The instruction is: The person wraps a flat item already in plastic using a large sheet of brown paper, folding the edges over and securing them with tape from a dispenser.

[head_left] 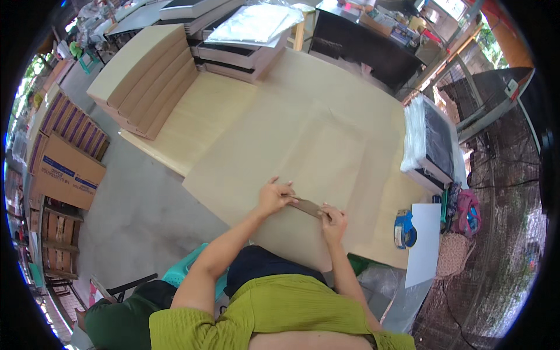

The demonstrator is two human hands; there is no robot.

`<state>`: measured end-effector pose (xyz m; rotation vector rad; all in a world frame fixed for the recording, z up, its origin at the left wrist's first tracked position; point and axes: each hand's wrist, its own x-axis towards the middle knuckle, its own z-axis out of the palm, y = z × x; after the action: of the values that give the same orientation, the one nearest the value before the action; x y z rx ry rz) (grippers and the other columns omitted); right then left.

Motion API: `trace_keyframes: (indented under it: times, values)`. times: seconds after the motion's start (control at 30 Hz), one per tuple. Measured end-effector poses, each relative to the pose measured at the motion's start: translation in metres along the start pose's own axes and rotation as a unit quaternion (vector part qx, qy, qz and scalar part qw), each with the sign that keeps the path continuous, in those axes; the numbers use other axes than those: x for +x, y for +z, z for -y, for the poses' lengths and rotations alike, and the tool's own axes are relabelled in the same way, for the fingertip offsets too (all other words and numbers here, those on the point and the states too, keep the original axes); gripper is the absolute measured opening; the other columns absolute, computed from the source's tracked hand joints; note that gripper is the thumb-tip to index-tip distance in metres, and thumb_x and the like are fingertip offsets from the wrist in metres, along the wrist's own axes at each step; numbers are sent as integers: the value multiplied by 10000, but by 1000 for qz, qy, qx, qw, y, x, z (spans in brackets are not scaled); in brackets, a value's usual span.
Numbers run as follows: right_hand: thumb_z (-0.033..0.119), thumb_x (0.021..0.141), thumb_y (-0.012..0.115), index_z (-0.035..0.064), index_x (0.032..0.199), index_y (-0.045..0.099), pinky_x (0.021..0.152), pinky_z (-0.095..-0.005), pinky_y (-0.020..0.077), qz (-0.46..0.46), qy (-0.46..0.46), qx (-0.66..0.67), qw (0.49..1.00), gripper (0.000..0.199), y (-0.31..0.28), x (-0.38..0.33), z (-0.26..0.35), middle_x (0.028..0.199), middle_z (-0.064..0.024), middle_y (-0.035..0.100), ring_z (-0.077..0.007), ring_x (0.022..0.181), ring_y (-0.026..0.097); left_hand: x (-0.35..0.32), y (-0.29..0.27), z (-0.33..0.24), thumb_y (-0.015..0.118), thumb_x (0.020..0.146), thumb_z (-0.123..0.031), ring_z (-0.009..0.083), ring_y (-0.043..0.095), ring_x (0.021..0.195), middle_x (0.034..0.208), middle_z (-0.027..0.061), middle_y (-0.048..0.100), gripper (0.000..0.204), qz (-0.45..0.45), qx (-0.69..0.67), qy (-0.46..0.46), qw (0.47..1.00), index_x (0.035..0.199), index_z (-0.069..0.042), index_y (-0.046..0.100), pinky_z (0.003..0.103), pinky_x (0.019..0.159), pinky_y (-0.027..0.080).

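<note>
Near the table's front edge, both hands grip a narrow brown cardboard strip [306,206], darker than the sheet under it. My left hand [275,196] pinches its left end with thumb and fingers. At the other end, my right hand [333,224] has its fingers closed on the strip. Below them lies a large tan sheet of cardboard or kraft paper [251,146], spread over much of the table and reaching toward my lap. Whether the strip is loose or a folded part of that sheet, I cannot tell.
Folded brown boxes [149,81] stand stacked at the table's far left, beside black-and-white boxes [227,58] topped with clear plastic. To the right are plastic-wrapped items [429,140], a blue tape dispenser [403,228] and a white board [424,245]. A teal stool [185,265] stands at my left.
</note>
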<state>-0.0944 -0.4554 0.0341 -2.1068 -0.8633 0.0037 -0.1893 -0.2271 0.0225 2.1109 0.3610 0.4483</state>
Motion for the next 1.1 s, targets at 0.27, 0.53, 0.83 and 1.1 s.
trace_keyframes:
  times: [0.27, 0.53, 0.83, 1.1]
  values:
    - [230, 648, 847, 84, 1385, 539, 1087, -568, 362, 201, -237, -171, 935, 812, -57, 40, -41, 1465, -150, 495, -367, 1312, 507, 1, -3, -5, 865, 684, -227, 200, 680, 1141, 892, -13, 768, 151, 16, -30, -49, 998, 775, -144, 778, 513, 1172, 276]
    - [352, 701, 831, 114, 1292, 619, 1122, -583, 319, 181, -105, -73, 975, 671, -44, 52, -57, 1380, -140, 563, -321, 1302, 522, 8, -6, -8, 862, 682, -257, 174, 674, 1147, 860, -19, 765, 162, 25, -28, -66, 997, 772, -152, 778, 480, 1167, 313]
    - [299, 758, 805, 107, 903, 676, 1069, -495, 312, 212, -154, -9, 965, 273, -26, 87, -2, 882, -55, 648, -255, 1019, 575, 13, -5, -10, 879, 676, -236, 215, 689, 1123, 871, 11, 769, 183, 13, -50, -87, 995, 768, -118, 773, 498, 1159, 291]
    - [207, 741, 807, 76, 722, 657, 989, -438, 337, 136, -99, 46, 985, 200, 1, 79, -22, 792, -35, 633, -251, 894, 569, 18, -45, -18, 886, 651, -216, 270, 496, 1359, 1450, 103, 501, 654, -4, 111, -90, 990, 1259, -169, 649, 461, 1151, 355]
